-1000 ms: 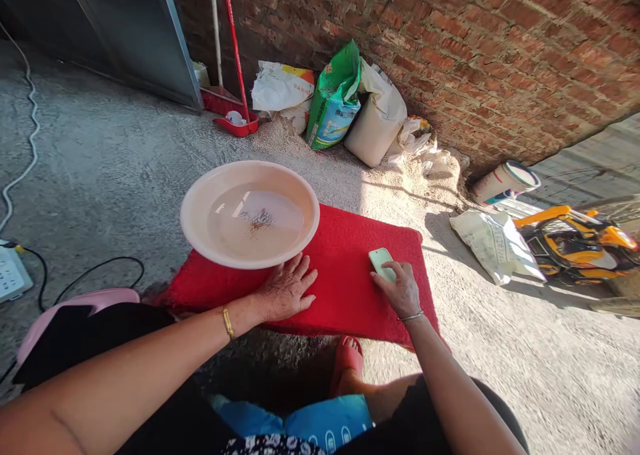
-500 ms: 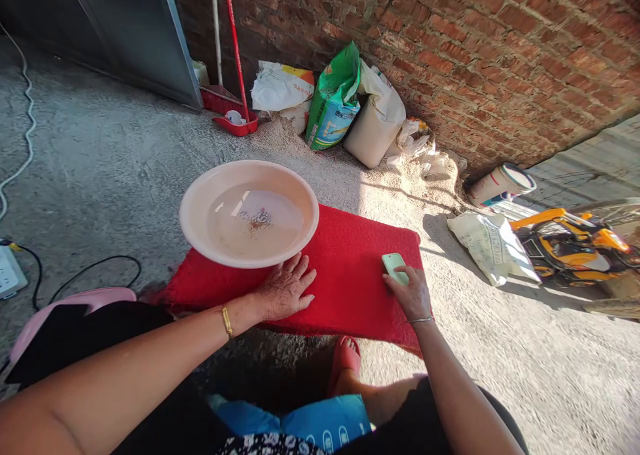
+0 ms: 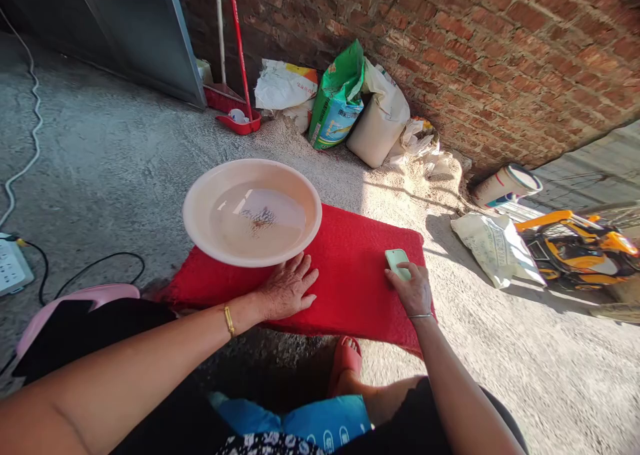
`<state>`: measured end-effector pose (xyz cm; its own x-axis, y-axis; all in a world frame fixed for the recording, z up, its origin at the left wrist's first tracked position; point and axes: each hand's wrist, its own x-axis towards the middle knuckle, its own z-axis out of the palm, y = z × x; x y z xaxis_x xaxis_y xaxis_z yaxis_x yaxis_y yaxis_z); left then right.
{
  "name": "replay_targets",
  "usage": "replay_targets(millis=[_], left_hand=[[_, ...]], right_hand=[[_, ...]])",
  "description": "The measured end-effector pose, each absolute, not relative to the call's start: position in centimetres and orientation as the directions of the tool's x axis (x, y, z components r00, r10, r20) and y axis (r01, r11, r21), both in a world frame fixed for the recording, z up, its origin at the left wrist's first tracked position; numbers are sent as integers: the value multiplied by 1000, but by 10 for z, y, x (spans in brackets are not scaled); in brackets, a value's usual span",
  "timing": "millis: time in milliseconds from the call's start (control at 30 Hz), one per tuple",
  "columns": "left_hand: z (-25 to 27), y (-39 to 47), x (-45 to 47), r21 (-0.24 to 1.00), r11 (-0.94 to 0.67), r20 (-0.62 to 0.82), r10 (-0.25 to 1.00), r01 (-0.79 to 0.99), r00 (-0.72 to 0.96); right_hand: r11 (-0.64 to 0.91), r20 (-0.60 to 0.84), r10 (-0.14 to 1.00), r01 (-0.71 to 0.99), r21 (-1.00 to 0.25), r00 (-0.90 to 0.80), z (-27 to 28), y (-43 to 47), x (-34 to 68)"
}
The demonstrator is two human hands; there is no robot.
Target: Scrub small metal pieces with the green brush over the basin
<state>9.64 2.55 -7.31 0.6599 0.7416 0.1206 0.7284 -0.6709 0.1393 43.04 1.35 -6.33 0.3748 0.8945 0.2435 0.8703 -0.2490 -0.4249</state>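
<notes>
My left hand (image 3: pixel 287 287) lies flat with fingers spread on a red fleecy cloth (image 3: pixel 345 281), just below the rim of a pale pink basin (image 3: pixel 200 231). In the basin is clear water with a patterned patch at the bottom. My right hand (image 3: pixel 414 291) has its thumb and fingers around a pale green bar of soap (image 3: pixel 397 259), low over the cloth's right part. The soap's upper end shows; the hand covers its lower end. Left of centre, the basin rests on the cloth, whose support is mostly hidden.
Along the brick wall stand a green sack (image 3: pixel 337 101), a white sack (image 3: pixel 377 118) and a red dustpan (image 3: pixel 240 123). Right are a bucket (image 3: pixel 505 187), a flat bag (image 3: pixel 495 248) and a yellow toy vehicle (image 3: pixel 580 248). A power strip (image 3: pixel 13 265) lies left.
The whole view has shifted slightly to the right. Both hands keep nearly the same places on the cloth, and the right hand still holds the soap.
</notes>
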Motion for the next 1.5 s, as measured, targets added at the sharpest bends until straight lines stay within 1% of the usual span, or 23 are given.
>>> replay_targets(millis=[67,133,267,333,400,467,533,600,667,733,800,867,933,1033,1100,1167,1233,1300,1500], left_hand=[[-75,26,96,137,-672,131,740,727,659],[-76,26,96,135,-673,136,740,727,659],[-76,26,96,126,-670,124,742,731,659],[-76,26,96,129,-670,123,742,731,659],[-77,26,96,137,-671,127,741,728,659],[-77,26,97,141,-675,136,738,725,661],[-78,26,97,134,-678,148,735,723,662],[-79,26,98,121,-679,160,733,724,661],[-79,26,98,111,-677,163,734,727,659],[-79,26,98,108,-678,159,734,727,661],[-78,26,98,109,-678,154,734,727,662],[-77,26,98,110,-677,152,735,727,661],[-75,26,98,109,-681,151,732,724,665],[-74,25,98,108,-692,153,721,714,676],[-72,25,98,107,-692,158,721,714,675],[-71,25,98,105,-689,163,723,717,671],[-70,25,98,106,-690,165,722,716,672],[-69,25,98,110,-693,166,719,712,675],[-71,25,99,129,-687,158,726,715,670]], right_hand=[[-272,262,870,851,-450,417,-62,17,432],[-241,269,878,850,-469,397,-60,20,424],[-65,289,931,882,-467,222,-58,21,388],[-11,284,947,896,-445,152,-59,23,377],[-26,268,952,910,-415,150,-60,25,378],[-99,268,939,915,-392,216,-59,29,388],[-165,288,912,906,-391,291,-57,33,396],[-162,319,896,898,-410,308,-54,36,395],[-88,346,904,898,-430,254,-52,36,381],[23,359,921,899,-437,151,-51,34,359],[123,357,933,897,-425,41,-53,32,339],[180,342,939,900,-398,-36,-56,32,328],[168,319,947,912,-374,-44,-59,35,329],[56,307,949,928,-368,65,-60,42,344],[-11,316,937,917,-400,149,-59,48,350],[-27,316,929,888,-459,192,-57,52,348],[-3,300,936,858,-514,183,-56,55,338],[41,292,946,844,-535,138,-56,56,324],[147,323,946,846,-512,31,-62,57,288]])
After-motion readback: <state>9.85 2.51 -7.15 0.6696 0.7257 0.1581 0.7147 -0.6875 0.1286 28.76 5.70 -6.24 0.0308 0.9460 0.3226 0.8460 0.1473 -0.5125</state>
